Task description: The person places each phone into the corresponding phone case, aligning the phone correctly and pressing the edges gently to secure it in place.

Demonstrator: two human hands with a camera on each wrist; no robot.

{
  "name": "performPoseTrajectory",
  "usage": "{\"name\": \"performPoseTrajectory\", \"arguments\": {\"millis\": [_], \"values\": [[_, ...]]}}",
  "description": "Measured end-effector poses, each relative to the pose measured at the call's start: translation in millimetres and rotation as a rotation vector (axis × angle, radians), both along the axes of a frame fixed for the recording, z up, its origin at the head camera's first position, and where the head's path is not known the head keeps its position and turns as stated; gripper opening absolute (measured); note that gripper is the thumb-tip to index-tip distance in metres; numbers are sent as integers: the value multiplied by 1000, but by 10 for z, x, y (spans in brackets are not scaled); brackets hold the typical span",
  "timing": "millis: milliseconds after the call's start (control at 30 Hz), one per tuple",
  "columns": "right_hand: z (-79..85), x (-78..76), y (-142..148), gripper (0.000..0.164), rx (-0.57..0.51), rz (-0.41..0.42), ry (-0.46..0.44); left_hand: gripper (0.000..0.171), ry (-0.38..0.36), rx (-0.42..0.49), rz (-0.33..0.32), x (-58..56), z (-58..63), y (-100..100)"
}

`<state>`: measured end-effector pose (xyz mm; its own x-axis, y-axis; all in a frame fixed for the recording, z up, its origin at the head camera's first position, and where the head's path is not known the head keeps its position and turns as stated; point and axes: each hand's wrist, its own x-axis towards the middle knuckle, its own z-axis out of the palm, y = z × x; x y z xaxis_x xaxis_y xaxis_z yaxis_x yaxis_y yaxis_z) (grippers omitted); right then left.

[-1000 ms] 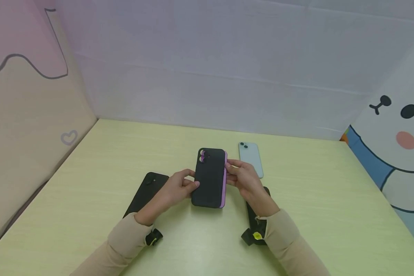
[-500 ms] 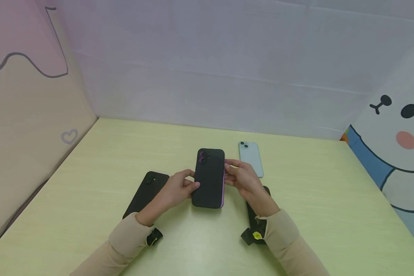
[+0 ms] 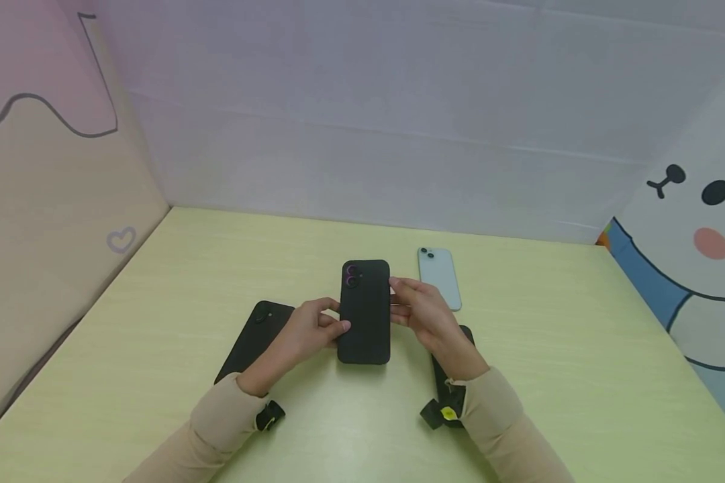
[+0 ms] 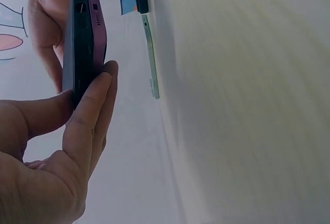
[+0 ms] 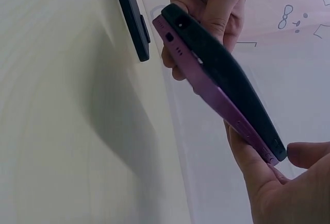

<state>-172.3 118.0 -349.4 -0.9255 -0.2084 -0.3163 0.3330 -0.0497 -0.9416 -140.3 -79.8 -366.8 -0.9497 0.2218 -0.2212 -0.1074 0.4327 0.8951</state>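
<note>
A black phone case (image 3: 365, 315) is held up over the table, lying against the back of a purple phone (image 5: 198, 80). Both wrist views show the two as layers, with a narrow gap along part of the side in the right wrist view. My left hand (image 3: 311, 329) pinches case and phone together at the left edge, thumb on the case and fingers behind the phone. On the opposite side, my right hand (image 3: 425, 312) holds the right edge between thumb and fingers. In the head view the case hides the phone, apart from purple lens rings in its camera cutouts.
A black phone-shaped piece (image 3: 266, 329) lies left, partly under the left forearm. Another dark one (image 3: 442, 379) lies beneath the right wrist. A pale blue phone (image 3: 440, 275) rests face down behind the right hand. Fabric walls (image 3: 368, 121) border the yellowish table (image 3: 580, 335).
The case and purple phone have come into line: the purple strip at the right edge has narrowed and gone from the head view. The right hand has shifted slightly left.
</note>
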Motion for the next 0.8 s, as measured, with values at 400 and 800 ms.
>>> {"name": "performPoseTrajectory", "arguments": {"millis": [400,800], "values": [[21,17,-20,41,44,-60,11,33,52,-11,0,-9,-27,2],[57,26,-2,40,-19,-126,14,31,19,-11,-72,0,-34,2]]}}
